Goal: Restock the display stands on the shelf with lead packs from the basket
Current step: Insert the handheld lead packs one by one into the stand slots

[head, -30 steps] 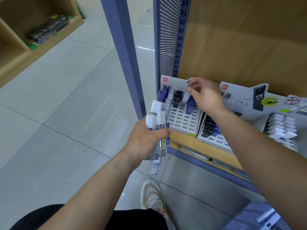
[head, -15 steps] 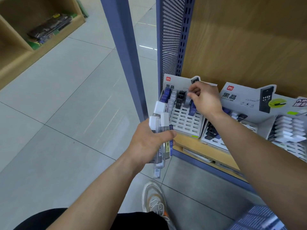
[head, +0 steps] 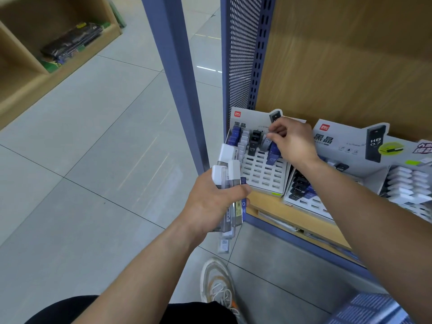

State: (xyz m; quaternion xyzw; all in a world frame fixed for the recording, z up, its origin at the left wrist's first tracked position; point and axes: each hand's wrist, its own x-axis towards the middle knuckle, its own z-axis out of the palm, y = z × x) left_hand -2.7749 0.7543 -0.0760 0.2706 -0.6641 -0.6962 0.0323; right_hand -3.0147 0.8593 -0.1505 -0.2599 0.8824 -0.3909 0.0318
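lead packs: clear bodies, white caps (one yellow label strip) | display stand: white slotted grid, grey header, red logo | stocked packs: blue, white, black columns | grey pack: translucent grey | upright: blue | side panel: blue, perforated | shelf back: tan wood grain | floor: pale grey tiles, dark joints | shoe: white, orange accents

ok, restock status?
Left hand grips a bundle of packs. Right hand pinches a grey pack over the left stand's top rows. Lower slots empty, nothing in the way.
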